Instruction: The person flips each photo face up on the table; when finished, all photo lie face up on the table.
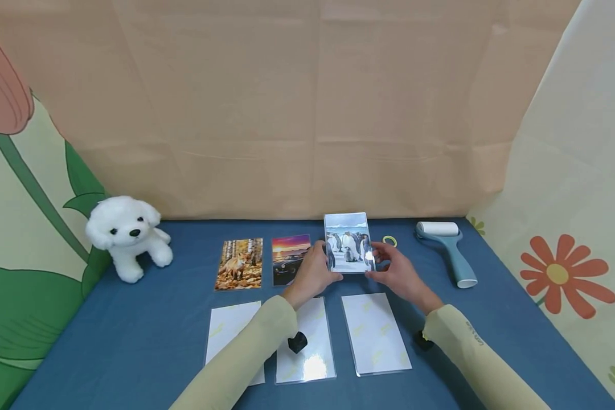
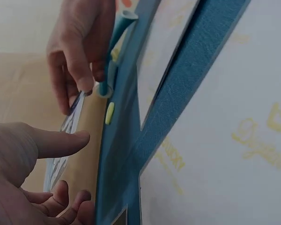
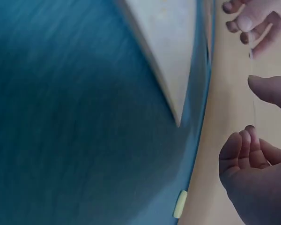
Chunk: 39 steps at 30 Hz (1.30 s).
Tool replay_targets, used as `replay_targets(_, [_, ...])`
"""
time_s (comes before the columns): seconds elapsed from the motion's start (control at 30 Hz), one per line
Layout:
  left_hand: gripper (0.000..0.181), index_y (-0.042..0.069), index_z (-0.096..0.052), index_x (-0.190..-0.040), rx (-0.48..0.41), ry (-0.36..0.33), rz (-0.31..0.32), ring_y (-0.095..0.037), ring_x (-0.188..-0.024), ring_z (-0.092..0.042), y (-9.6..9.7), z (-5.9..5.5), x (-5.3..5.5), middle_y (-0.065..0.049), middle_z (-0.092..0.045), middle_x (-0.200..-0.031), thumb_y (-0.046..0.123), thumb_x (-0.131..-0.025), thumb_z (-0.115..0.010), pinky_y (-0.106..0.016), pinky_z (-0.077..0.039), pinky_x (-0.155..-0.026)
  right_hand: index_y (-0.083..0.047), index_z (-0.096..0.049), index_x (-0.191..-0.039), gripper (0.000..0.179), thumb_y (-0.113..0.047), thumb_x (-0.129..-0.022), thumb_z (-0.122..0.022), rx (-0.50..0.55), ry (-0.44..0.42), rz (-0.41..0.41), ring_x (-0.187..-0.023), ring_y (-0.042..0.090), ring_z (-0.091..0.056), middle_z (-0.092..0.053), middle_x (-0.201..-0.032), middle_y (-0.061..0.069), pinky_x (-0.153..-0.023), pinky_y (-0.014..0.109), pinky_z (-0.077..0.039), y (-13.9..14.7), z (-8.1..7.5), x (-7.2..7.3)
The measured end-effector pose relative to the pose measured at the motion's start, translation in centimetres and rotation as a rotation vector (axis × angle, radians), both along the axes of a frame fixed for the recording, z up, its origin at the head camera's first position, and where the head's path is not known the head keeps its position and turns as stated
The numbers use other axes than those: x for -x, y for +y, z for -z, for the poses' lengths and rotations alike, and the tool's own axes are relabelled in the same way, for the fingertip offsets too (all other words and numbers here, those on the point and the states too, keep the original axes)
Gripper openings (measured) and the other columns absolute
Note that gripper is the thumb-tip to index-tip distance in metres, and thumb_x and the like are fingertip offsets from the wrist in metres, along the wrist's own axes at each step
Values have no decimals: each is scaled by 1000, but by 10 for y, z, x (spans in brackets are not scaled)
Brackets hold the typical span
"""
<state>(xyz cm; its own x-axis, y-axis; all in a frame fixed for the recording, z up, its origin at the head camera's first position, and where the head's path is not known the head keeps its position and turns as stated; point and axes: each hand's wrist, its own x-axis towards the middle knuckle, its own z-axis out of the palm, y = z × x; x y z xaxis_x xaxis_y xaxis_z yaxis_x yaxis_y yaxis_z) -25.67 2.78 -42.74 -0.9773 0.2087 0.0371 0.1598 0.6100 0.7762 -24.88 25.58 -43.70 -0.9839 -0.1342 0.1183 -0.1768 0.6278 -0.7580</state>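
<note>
A glossy photo of penguins (image 1: pixel 348 244) is raised off the blue table, its picture side toward the head camera. My left hand (image 1: pixel 315 270) grips its left edge, while my right hand (image 1: pixel 398 274) pinches the lower right edge. Seen nearly edge-on in the left wrist view, the photo (image 2: pixel 56 168) spans the gap between both hands. Just left of it lies a sunset photo with a car (image 1: pixel 288 259), partly covered by my left hand. Farther left is an autumn forest photo with an animal (image 1: pixel 239 265).
White sheets with faint yellow print lie nearer me: a left one (image 1: pixel 230 324), a middle one (image 1: pixel 307 324) and a right one (image 1: pixel 376 336). A yellow ring (image 1: pixel 389 241) and a blue-handled lint roller (image 1: pixel 456 256) are at right. A white plush dog (image 1: pixel 133 233) sits far left.
</note>
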Motion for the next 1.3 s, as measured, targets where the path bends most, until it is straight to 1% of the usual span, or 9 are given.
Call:
replay_targets(0.13, [90,-3,-36,-147,68,9,-9,-31,-116,-53,1,1,-2,-18,-52,-132,18,-78,-90,-46,-43,-106,0,-46,-146,74,-10,-83,-84,-82,23,-8,-108,29,-52,-56,-121,12,-90,44,-48,-2,1,-1])
replay_targets(0.27, [86,-4,-39,-145,161,25,-11,-30,-116,-54,2,3,-3,-19,-53,-133,22,-80,-89,-45,-45,-104,1,-47,-145,73,-8,-82,-84,-119,46,-15,-106,29,-51,-56,-120,12,-86,42,-48,-2,2,-2])
replay_targets(0.47, [78,-8,-47,-138,262,93,2,-30,-108,-58,5,6,-3,-20,-58,-124,25,-80,-88,-44,-50,-97,2,-48,-144,72,-8,-82,-84,-164,56,-24,-106,28,-51,-58,-119,11,-86,42,-47,0,3,0])
replay_targets(0.57, [73,-8,-54,-131,306,117,12,-30,-103,-59,5,8,-1,-20,-61,-116,28,-78,-89,-44,-52,-93,3,-49,-143,72,-10,-81,-85,-195,45,-35,-104,28,-53,-59,-117,12,-86,43,-47,1,4,3])
replay_targets(0.73, [63,-7,-63,-115,375,111,34,-27,-90,-59,4,11,3,-15,-64,-99,33,-75,-91,-42,-54,-84,4,-52,-140,71,-13,-80,-86,-236,-25,-65,-96,27,-55,-62,-114,13,-81,41,-47,3,2,9])
replay_targets(0.87, [54,-4,-68,-106,402,96,42,-25,-84,-58,4,14,5,-11,-63,-89,34,-76,-91,-42,-53,-79,3,-52,-140,71,-14,-80,-86,-254,-86,-73,-90,24,-54,-62,-113,11,-75,38,-46,2,2,15])
replay_targets(0.93, [50,-3,-69,-102,409,97,43,-27,-85,-58,4,14,6,-10,-63,-87,34,-77,-90,-43,-52,-79,3,-52,-141,71,-14,-80,-86,-262,-105,-70,-90,23,-54,-61,-113,11,-74,37,-46,1,3,17])
replay_targets(1.17, [39,0,-71,-95,444,92,56,-37,-105,-56,5,14,4,-13,-64,-93,33,-81,-86,-51,-47,-90,7,-50,-141,71,-10,-81,-84,-323,-141,-87,-89,23,-57,-62,-115,14,-77,38,-51,-6,5,19])
replay_targets(1.3, [32,4,-67,-83,427,90,62,-40,-107,-54,4,11,3,-12,-62,-89,30,-82,-85,-51,-44,-87,9,-50,-140,71,-9,-81,-85,-370,-139,-79,-90,24,-58,-63,-116,15,-79,39,-54,-11,4,20])
